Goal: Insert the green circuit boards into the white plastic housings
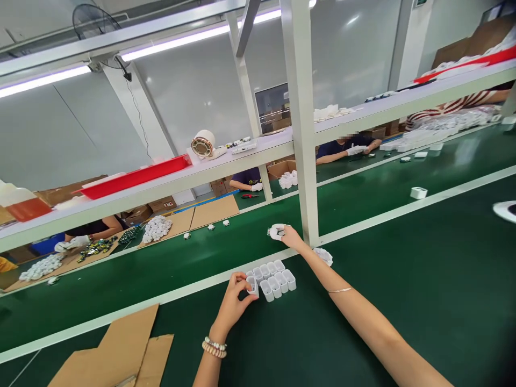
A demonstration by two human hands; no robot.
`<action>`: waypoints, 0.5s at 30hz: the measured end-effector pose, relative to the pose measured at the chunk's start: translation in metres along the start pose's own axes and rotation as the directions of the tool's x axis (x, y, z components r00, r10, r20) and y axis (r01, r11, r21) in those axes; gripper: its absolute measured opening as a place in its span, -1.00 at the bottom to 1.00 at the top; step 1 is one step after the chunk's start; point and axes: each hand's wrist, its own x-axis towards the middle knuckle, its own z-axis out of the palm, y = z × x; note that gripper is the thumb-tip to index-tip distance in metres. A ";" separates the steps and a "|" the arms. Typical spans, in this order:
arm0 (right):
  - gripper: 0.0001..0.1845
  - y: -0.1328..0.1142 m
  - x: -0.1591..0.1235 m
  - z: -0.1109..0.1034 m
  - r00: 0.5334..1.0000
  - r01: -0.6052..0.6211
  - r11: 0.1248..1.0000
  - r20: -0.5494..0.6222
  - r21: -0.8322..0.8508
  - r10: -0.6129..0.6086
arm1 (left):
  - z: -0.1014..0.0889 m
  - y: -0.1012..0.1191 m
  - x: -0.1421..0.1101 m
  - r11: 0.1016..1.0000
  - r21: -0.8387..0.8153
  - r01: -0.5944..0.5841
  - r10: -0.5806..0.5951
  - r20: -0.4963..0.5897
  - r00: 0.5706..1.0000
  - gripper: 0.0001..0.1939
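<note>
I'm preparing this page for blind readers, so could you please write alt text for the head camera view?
The wearer's left hand holds a small white cup beside two rows of similar cups; the right hand hovers over a green belt, something white at its fingertips. Gloved co-workers are opposite.

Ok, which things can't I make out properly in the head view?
In the head view:
White plastic cup: the left hand covers part.
Small white piece held by the right hand: too small for detail.
White irregular bundle: the right forearm covers part.
White round object with dark centre: cut off by the right edge.
</note>
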 end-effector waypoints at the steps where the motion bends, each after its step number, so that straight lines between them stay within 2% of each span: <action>1: -0.64 -0.013 -0.003 -0.003 0.999 0.039 0.996 0.009 0.074 -0.040 | -0.009 0.012 0.002 1.000 0.015 -0.016 0.016 0.007 1.000 -0.88; 3: -0.54 -0.043 -0.015 -0.010 0.992 0.114 0.971 0.028 0.212 -0.122 | -0.027 0.040 0.006 0.996 0.054 -0.070 0.068 0.039 0.997 -0.91; 5: -0.43 -0.074 -0.037 -0.021 0.976 0.189 0.927 0.043 0.324 -0.214 | -0.044 0.070 0.007 0.985 0.113 -0.131 0.129 0.024 0.991 -0.93; 8: -0.33 -0.117 -0.083 -0.038 0.933 0.309 0.839 0.029 0.448 -0.359 | -0.061 0.106 -0.001 0.975 0.168 -0.145 0.169 -0.136 0.976 -0.78; 10: -0.42 -0.137 -0.114 -0.048 0.904 0.390 0.826 0.002 0.406 -0.428 | -0.067 0.122 -0.011 0.958 0.268 -0.101 0.163 -0.221 0.962 -0.64; 12: -0.55 -0.150 -0.137 -0.052 0.841 0.519 0.793 -0.027 0.320 -0.540 | -0.070 0.133 -0.022 0.922 0.373 -0.109 0.204 -0.227 0.952 -0.59; 13: -0.60 -0.154 -0.144 -0.052 0.789 0.600 0.753 -0.046 0.270 -0.612 | -0.070 0.137 -0.026 0.903 0.408 -0.134 0.236 -0.211 0.949 -0.58; 15: -0.61 -0.158 -0.152 -0.050 0.646 0.761 0.630 -0.091 0.155 -0.758 | -0.070 0.143 -0.034 0.872 0.446 -0.203 0.307 -0.176 0.935 -0.57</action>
